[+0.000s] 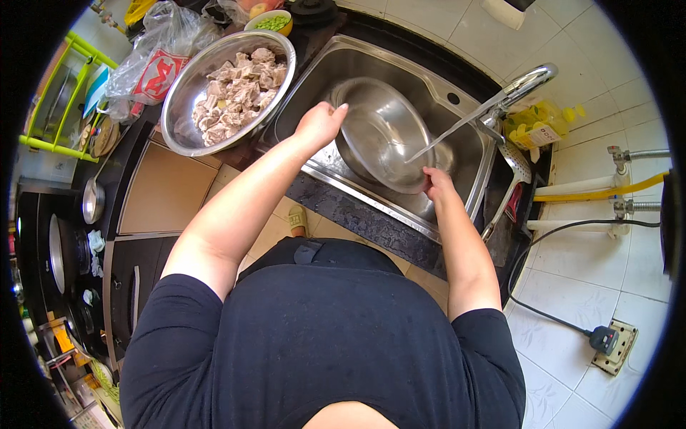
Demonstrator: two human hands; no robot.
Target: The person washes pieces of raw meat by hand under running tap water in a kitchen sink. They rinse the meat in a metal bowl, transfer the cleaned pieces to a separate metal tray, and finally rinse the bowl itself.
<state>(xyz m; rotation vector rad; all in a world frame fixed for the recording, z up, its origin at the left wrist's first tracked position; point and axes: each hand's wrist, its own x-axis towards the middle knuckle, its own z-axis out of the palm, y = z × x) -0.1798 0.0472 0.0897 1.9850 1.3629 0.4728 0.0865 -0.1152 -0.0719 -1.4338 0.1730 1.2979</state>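
Note:
A stainless steel basin (386,132) is tilted inside the metal sink (457,189), held by its rim from both sides. My left hand (320,126) is closed at the left edge, its thumb near the rim and its other fingers partly hidden. On the lower right edge, my right hand (435,184) grips the rim with its thumb on top. From the chrome faucet (525,84), a thin stream of water falls into the basin. Left of the sink stands a larger steel bowl (175,118) holding pale chunks of meat (239,93).
Behind the meat bowl are a small bowl of green pieces (273,23) and a clear plastic bag (171,36). A slotted ladle (514,164) and a yellow bottle (536,125) stand right of the sink. A black cable (547,311) runs to a wall socket (616,347).

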